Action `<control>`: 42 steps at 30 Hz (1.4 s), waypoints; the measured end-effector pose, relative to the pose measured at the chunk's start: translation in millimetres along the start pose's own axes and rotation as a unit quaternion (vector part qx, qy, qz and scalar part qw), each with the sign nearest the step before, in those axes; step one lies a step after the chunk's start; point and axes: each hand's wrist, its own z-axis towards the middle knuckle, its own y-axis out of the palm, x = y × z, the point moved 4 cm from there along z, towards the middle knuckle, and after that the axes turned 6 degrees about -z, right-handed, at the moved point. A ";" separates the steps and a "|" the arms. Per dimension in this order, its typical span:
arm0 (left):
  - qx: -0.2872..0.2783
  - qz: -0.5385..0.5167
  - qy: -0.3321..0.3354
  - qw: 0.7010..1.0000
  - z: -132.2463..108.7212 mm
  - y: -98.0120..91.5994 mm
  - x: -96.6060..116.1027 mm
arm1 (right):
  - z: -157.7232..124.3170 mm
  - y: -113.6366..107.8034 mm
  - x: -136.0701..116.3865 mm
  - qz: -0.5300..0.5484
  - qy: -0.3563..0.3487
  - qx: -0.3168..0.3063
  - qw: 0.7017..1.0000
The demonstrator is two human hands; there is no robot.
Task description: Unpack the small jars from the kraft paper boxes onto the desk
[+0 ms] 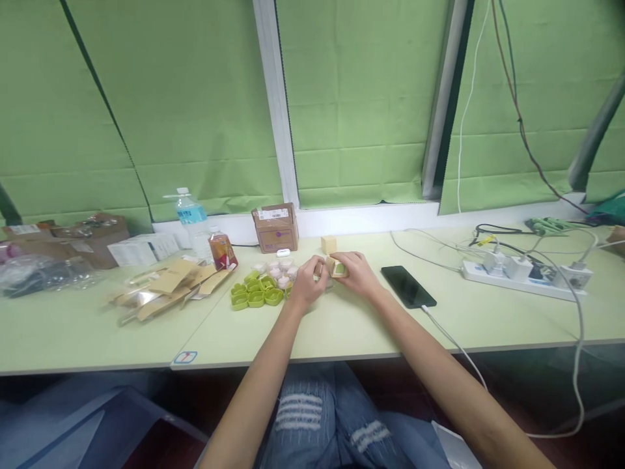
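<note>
My right hand (359, 273) is closed around a small pale-yellow box (338, 269) with a green patch on the side facing me. Close beside it, my left hand (307, 281) has its fingers curled together at the box's left. A small brownish thing shows between those fingertips, too small to name. Left of my hands lie several green cup-like molds (255, 298) in a cluster. Several pale pink round pieces (283, 273) sit just behind them. A pale-yellow cube (329, 245) stands behind my hands.
A black phone (408, 286) on a white cable lies to the right, before a loaded power strip (522, 280). Leftward are brown paper packets (170, 280), a water bottle (192, 221), a reddish drink bottle (222, 250) and a cardboard box (276, 228).
</note>
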 end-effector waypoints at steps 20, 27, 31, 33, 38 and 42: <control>0.008 0.108 0.033 0.994 1.0 -3.2 12.5 | 2.2 4.2 -3.9 -0.003 0.016 0.013 1.000; 0.025 0.121 0.072 0.990 1.6 -2.3 5.8 | 1.1 1.5 3.4 -0.017 0.045 0.025 0.998; 0.046 0.123 0.043 0.990 0.8 -2.8 4.2 | 0.8 2.2 6.0 -0.013 0.055 0.038 0.998; 0.044 0.114 0.027 0.992 0.4 -2.5 2.9 | 1.0 2.8 6.0 -0.005 0.054 0.037 0.998; 0.063 0.029 0.010 0.998 2.1 -2.8 -4.7 | 2.0 1.8 4.0 0.009 0.046 0.038 0.998; 0.110 -0.026 0.011 0.994 3.4 -7.1 -9.3 | 2.0 -0.2 0.1 0.014 0.043 0.035 0.998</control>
